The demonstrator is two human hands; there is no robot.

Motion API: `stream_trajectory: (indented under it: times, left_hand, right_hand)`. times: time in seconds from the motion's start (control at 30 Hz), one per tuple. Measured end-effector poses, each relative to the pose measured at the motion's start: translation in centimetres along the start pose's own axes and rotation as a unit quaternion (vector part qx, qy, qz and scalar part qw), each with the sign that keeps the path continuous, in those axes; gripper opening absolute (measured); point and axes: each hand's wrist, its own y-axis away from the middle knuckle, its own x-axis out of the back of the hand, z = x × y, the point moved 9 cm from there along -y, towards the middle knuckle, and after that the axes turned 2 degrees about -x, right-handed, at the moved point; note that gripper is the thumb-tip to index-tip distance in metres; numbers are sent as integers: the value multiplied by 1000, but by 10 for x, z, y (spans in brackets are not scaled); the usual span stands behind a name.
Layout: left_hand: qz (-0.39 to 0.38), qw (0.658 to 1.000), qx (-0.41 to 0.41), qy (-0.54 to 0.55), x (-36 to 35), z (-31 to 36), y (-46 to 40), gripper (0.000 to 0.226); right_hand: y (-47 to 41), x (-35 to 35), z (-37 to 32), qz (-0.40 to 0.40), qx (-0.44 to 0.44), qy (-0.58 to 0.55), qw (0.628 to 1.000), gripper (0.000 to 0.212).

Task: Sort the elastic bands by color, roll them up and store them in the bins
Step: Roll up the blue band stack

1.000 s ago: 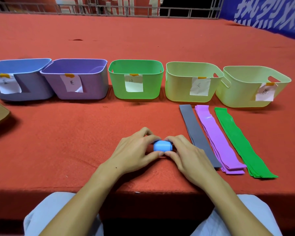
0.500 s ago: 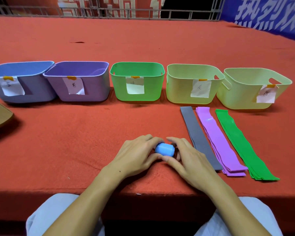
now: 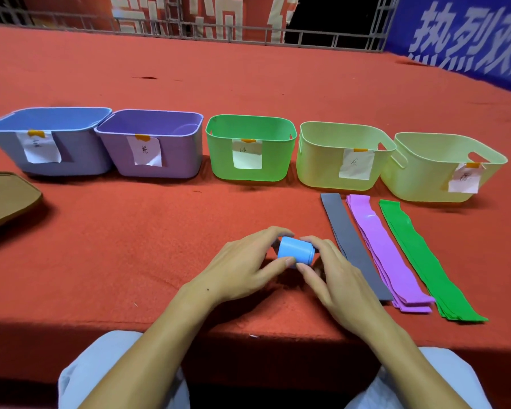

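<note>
The table [image 3: 130, 246] has a red cloth, and five bins stand in one row at its far side: the blue bin [image 3: 46, 143] at the far left, then the purple bin [image 3: 154, 144], the green bin [image 3: 250, 149] and two pale yellow bins [image 3: 344, 156]. Three flat piles of bands lie to the right of the hands: the green bands [image 3: 422, 261], the purple bands [image 3: 387, 255] and the gray band [image 3: 351, 246] nearest to the right hand. The left hand [image 3: 242, 267] and the right hand [image 3: 334, 276] both hold the blue roll [image 3: 295, 250], fingers curled around it from each side, just above the table near its front edge. The long axis of the roll lies left to right, between the two hands. The blue bin is far to the left and away, so the left hand is the nearer one to carry the roll there, I think
</note>
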Motion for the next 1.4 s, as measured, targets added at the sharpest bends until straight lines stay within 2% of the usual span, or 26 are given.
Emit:
stream_trajectory:
  times: [0.13, 0.27, 0.33, 0.43, 0.57, 0.7, 0.87, 1.13, 1.27, 1.4]
  left_hand:
    - [40, 999, -9, 11, 20, -2, 4, 46]
    - [85, 996, -22, -13, 43, -1, 10, 36]
    - [108, 994, -20, -12, 57, -4, 14, 40]
    - [146, 989, -5, 5, 82, -21, 29, 46]
    - [188, 981, -13, 45, 119, -53, 54, 40]
    - [249, 963, 21, 100, 160, -89, 72, 47]
    - [274, 954, 48, 110, 192, -123, 86, 42]
    - [295, 953, 53, 45, 234, -172, 101, 37]
    - [318, 945, 74, 18, 271, -206, 107, 36]
    - [324, 940, 86, -70, 309, -236, 107, 47]
  right_hand:
    - [-2, -2, -11, 13, 19, -56, 998, 44]
    - [-12, -3, -27, 52, 39, -91, 994, 42]
    - [-22, 0, -38, 69, 47, -98, 992, 44]
    - [-42, -5, -66, 51, 77, -95, 991, 45]
    - [-75, -24, -112, 14, 131, -72, 989, 46]
    - [-114, -46, -150, 0, 167, -75, 983, 48]
    - [-147, -73, -180, -18, 201, -100, 974, 42]
    - [-199, -111, -222, -47, 208, -171, 962, 52]
    - [-240, -120, -258, -50, 210, -205, 955, 37]
    - [-286, -135, -290, -33, 239, -182, 953, 33]
